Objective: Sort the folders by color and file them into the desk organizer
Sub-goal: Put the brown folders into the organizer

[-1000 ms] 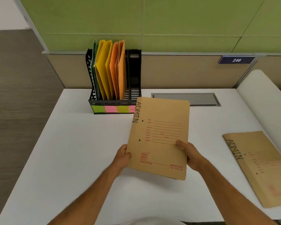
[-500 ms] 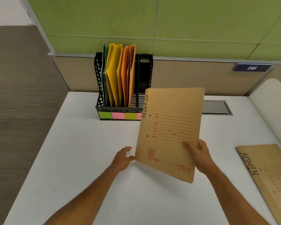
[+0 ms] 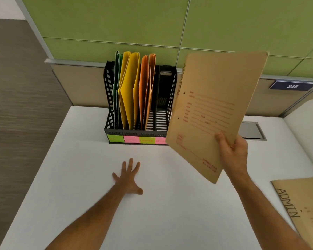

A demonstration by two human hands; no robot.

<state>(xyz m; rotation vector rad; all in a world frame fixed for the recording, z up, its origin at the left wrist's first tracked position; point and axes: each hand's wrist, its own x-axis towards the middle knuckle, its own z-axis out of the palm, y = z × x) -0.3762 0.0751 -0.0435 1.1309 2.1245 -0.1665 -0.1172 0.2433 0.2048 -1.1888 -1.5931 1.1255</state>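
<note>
My right hand (image 3: 232,154) grips a brown ADMIN folder (image 3: 211,109) by its lower right edge, holding it upright and tilted in the air, just right of the black desk organizer (image 3: 108,98). The organizer holds green folders (image 3: 116,83) in its left slot, then yellow folders (image 3: 128,91), then orange folders (image 3: 147,87); its rightmost slot (image 3: 161,105) holds nothing. My left hand (image 3: 129,179) rests flat on the white desk (image 3: 79,177), fingers spread, holding nothing. A second brown ADMIN folder (image 3: 304,204) lies flat at the desk's right edge.
Green and pink sticky labels (image 3: 134,139) line the organizer's front. A grey cable hatch (image 3: 251,130) sits in the desk behind the held folder. A green partition wall (image 3: 116,24) backs the desk, with a blue 246 plate (image 3: 292,86). A white rounded surface (image 3: 307,127) stands right.
My left hand let go of the brown folder and dropped flat onto the desk. My right hand raised the folder and carried it forward and right, beside the organizer.
</note>
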